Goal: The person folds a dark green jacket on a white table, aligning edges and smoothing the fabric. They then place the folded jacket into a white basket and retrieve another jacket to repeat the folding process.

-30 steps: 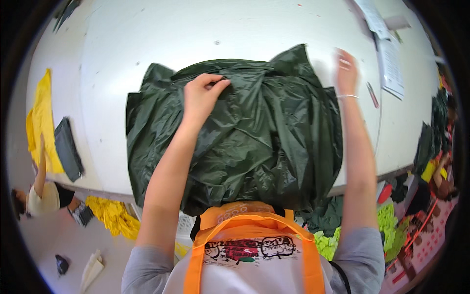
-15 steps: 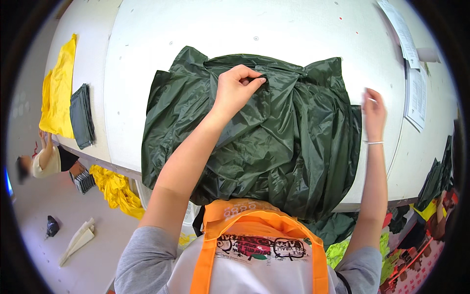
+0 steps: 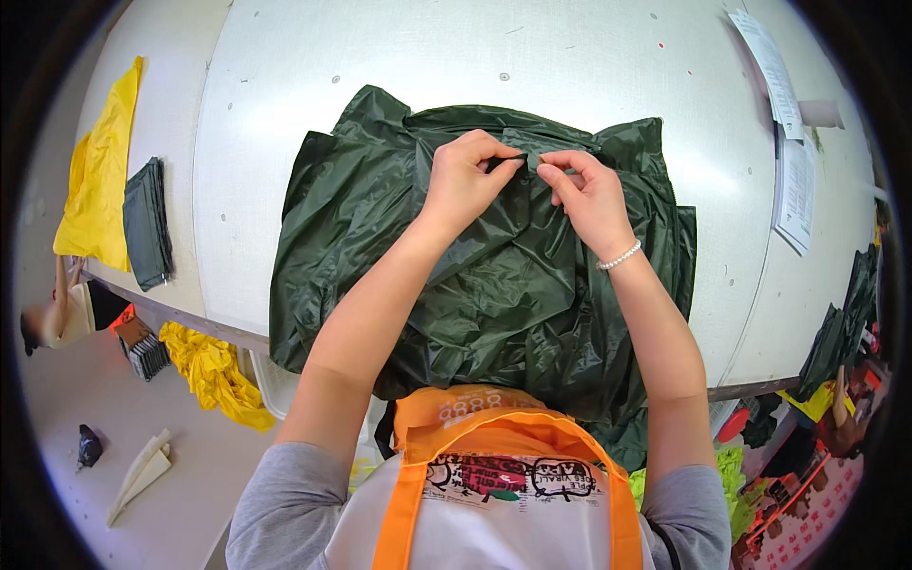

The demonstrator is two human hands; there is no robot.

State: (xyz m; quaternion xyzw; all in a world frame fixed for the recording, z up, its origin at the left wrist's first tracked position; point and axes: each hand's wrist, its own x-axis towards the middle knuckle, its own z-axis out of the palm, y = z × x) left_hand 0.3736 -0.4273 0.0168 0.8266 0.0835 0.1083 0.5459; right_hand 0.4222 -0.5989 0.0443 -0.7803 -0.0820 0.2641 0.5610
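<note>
Spread over the table's near edge is a shiny dark green garment [image 3: 475,328] of thin, crinkled fabric, its kind not certain. Near its far edge, my left hand [image 3: 465,180] pinches a small dark bit of that fabric between thumb and forefinger. Just to the right, my right hand [image 3: 591,195] has thumb and forefinger pressed together. Whatever lies in the right pinch is too small to name. The two sets of fingertips nearly meet over the garment.
The white table [image 3: 285,57] extends beyond the garment. Paper sheets [image 3: 793,190] lie at the right. At the left are a yellow garment [image 3: 100,171] and a folded dark stack [image 3: 147,223]. Yellow fabric [image 3: 214,370] hangs below the table edge. Another person [image 3: 66,318] stands far left.
My right hand has come in from beyond the garment's right side to beside my left hand, its fingertips now together. The left hand keeps its pinch on the fabric.
</note>
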